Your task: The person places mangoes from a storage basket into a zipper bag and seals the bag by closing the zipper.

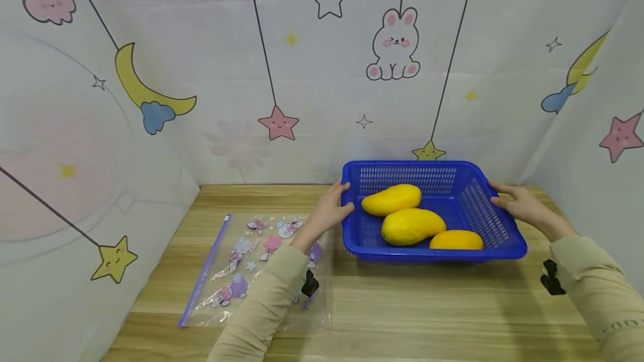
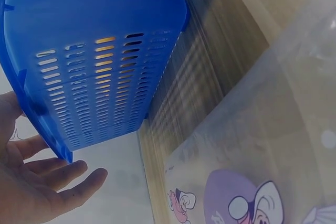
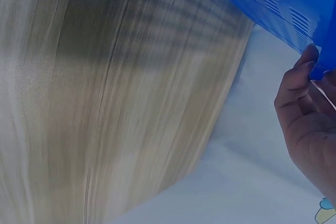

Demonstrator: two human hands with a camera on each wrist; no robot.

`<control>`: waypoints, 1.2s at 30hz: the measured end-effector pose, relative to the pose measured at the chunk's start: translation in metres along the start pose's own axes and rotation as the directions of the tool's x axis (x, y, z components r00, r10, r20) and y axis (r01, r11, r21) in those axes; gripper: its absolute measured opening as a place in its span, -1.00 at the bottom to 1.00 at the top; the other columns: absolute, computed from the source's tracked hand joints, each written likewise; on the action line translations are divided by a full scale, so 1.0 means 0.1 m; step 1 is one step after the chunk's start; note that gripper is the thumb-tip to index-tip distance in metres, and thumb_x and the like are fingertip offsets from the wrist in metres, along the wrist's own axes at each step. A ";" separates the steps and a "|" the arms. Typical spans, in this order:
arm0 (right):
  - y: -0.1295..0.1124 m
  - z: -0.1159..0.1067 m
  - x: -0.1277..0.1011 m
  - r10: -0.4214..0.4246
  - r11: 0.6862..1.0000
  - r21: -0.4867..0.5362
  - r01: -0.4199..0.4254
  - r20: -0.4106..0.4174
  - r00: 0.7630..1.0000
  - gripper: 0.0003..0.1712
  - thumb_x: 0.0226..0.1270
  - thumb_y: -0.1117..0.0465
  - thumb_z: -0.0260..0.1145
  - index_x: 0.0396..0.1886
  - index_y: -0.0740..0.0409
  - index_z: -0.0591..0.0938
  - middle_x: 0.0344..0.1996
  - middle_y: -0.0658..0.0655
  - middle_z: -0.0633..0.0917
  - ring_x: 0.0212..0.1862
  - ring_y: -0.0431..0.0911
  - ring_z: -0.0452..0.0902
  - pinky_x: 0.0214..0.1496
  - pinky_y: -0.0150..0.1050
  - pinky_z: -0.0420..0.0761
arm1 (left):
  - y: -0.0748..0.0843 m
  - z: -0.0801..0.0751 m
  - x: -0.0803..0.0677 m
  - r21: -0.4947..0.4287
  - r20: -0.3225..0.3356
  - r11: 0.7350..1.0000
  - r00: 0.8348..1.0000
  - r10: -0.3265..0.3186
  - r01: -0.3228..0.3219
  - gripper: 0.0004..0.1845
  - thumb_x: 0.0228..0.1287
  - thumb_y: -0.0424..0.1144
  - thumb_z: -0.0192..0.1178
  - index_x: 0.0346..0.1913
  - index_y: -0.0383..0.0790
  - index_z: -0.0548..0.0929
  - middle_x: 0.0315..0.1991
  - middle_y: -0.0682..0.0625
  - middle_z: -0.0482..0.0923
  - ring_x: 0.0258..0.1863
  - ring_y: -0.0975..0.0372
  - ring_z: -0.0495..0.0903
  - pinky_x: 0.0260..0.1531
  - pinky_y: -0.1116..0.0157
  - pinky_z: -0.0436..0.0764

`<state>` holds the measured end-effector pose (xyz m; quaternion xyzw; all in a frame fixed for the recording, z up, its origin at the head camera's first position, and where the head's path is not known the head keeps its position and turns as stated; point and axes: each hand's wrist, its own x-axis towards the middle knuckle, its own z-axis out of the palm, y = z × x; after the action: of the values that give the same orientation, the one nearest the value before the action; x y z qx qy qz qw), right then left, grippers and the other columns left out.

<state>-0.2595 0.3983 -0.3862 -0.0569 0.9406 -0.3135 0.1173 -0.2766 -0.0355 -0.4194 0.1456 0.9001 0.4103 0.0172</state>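
A blue plastic basket point(image 1: 435, 254) with slotted walls is at the right of the table, holding three yellow mangoes point(image 1: 414, 227). My left hand point(image 1: 329, 208) holds the basket's left rim between thumb and fingers, and in the left wrist view several fingertips point(image 2: 86, 182) extend past the rim's underside. On the opposite side my right hand point(image 1: 525, 205) grips the right rim. From the right wrist its fingers point(image 3: 295, 85) appear bent at the rim's edge. Left of the basket lies a clear zip bag point(image 1: 211, 284) with cartoon prints, flat and partly hidden by my left forearm.
The wood-grain table point(image 1: 427, 312) ends at a white cloth backdrop point(image 1: 312, 82) printed with stars, rabbits and clouds. Cloth also borders the left and right sides. The basket's far wall stands close to the back cloth.
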 end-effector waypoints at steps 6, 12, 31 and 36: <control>0.04 0.00 -0.05 0.012 1.000 0.027 -0.012 0.008 1.000 -0.30 0.57 0.10 -0.11 0.49 0.34 -0.09 0.28 0.71 0.17 -0.04 0.16 0.64 -0.04 -0.01 0.70 | 0.01 0.01 -0.03 0.018 0.000 1.000 1.000 0.011 -0.011 -0.38 0.28 -0.14 0.13 0.38 -0.25 0.34 0.49 -0.23 0.10 0.48 -0.06 0.14 0.46 -0.03 0.17; 0.08 0.00 -0.08 0.021 0.997 0.067 -0.023 0.025 0.999 -0.29 0.57 0.07 -0.12 0.50 0.30 -0.12 0.29 0.69 0.17 -0.10 0.01 0.66 -0.14 -0.15 0.71 | 0.02 0.02 -0.07 0.044 0.002 0.999 1.000 0.013 -0.013 -0.38 0.29 -0.12 0.13 0.39 -0.23 0.34 0.49 -0.22 0.11 0.48 -0.05 0.15 0.47 -0.01 0.18; 0.12 0.05 -0.25 -0.013 0.994 0.110 0.012 0.002 1.000 -0.27 0.56 0.05 -0.08 0.50 0.32 -0.10 0.36 0.67 0.03 -0.01 0.02 0.63 -0.13 -0.22 0.71 | 0.07 0.05 -0.20 0.112 -0.010 0.993 1.000 0.024 -0.023 -0.37 0.26 -0.09 0.14 0.38 -0.21 0.36 0.48 -0.17 0.14 0.46 -0.03 0.19 0.46 0.02 0.21; 0.14 0.05 -0.29 0.013 0.992 0.126 -0.014 0.004 1.000 -0.24 0.55 0.00 -0.08 0.50 0.29 -0.12 0.36 0.67 0.04 -0.10 -0.17 0.64 -0.14 -0.23 0.71 | 0.09 0.05 -0.22 0.151 -0.021 0.987 0.999 0.050 -0.046 -0.37 0.23 -0.09 0.15 0.36 -0.22 0.39 0.46 -0.21 0.19 0.44 -0.07 0.23 0.43 0.01 0.25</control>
<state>-0.2306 0.4112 -0.3931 -0.0433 0.9191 -0.3716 0.1240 -0.2522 -0.0325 -0.4179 0.1630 0.9249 0.3431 -0.0151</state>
